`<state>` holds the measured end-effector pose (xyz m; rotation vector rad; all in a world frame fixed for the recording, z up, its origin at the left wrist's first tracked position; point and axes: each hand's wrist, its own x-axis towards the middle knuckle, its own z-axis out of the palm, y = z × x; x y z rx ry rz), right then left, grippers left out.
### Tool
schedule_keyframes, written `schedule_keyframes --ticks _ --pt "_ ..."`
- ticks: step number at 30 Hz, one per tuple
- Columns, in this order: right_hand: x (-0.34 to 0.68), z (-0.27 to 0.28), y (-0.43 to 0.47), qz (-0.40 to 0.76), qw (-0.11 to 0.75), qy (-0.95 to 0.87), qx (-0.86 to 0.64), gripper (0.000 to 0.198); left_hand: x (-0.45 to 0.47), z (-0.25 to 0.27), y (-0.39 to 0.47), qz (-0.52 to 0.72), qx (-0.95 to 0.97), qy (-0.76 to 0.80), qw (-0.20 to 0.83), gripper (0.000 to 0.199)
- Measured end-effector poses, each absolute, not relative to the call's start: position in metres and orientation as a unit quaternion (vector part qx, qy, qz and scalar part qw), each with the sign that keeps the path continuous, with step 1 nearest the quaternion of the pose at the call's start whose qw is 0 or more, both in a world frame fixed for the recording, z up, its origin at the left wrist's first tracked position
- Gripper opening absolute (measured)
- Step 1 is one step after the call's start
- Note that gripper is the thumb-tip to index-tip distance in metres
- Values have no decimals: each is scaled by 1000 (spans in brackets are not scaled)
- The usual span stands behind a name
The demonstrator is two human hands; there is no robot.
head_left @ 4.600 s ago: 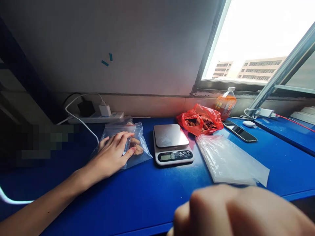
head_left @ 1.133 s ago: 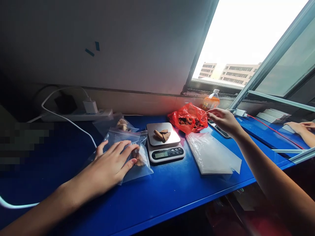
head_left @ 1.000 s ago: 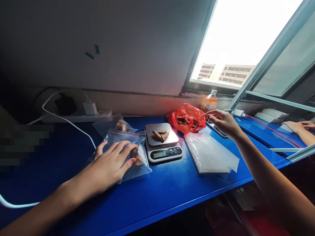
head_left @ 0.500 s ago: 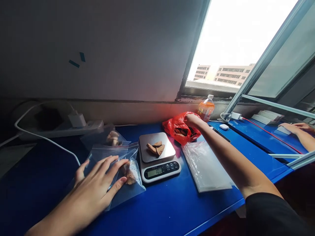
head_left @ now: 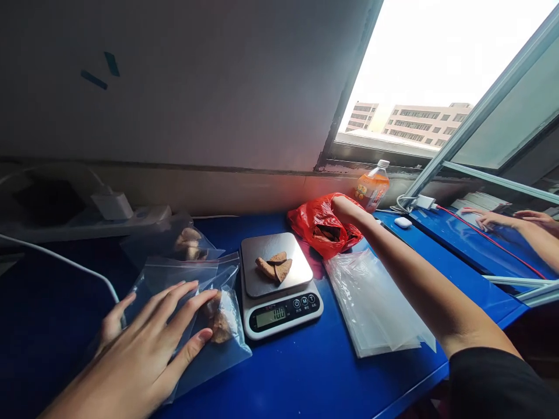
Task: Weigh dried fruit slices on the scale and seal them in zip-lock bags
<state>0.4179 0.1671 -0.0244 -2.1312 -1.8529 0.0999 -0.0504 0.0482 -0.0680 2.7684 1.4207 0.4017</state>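
My left hand (head_left: pixel 152 331) lies with fingers spread over a clear zip bag (head_left: pixel 174 267) holding brown dried pieces (head_left: pixel 222 326); its thumb and index finger are beside those pieces. Deep in a red plastic bag (head_left: pixel 312 218) is my right hand (head_left: pixel 343 203), its fingers hidden by the bag's wall. Dark brown slices (head_left: pixel 325 234) show through the bag's mouth. Between my hands stands a digital kitchen scale (head_left: pixel 279 317) with a few brown dried slices (head_left: pixel 274 267) on its steel plate. Small digits are lit on its display.
Behind my left hand lies another clear bag with pale pieces (head_left: pixel 190 241). A stack of empty clear bags (head_left: pixel 375 302) is right of the scale. An orange drink bottle (head_left: pixel 373 185) stands by the window. At far right are another person's hands (head_left: pixel 502 221) behind a metal frame.
The view has shifted a little. My right hand stays in the red bag and my left hand stays spread on the zip bag. The other person's hands have lifted and spread.
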Motion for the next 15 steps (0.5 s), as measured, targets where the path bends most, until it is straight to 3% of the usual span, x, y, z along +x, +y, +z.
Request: schedule_keyframes --ticks 4,9,15 --pt "416 -19 167 32 150 -643 -750 27 -54 -67 50 121 882 455 10 44" --pt "411 -5 149 50 228 -646 -727 9 -55 -63 44 122 884 451 3 42" --pt "413 13 121 94 371 -625 -680 28 -47 -67 37 177 864 471 -33 38"
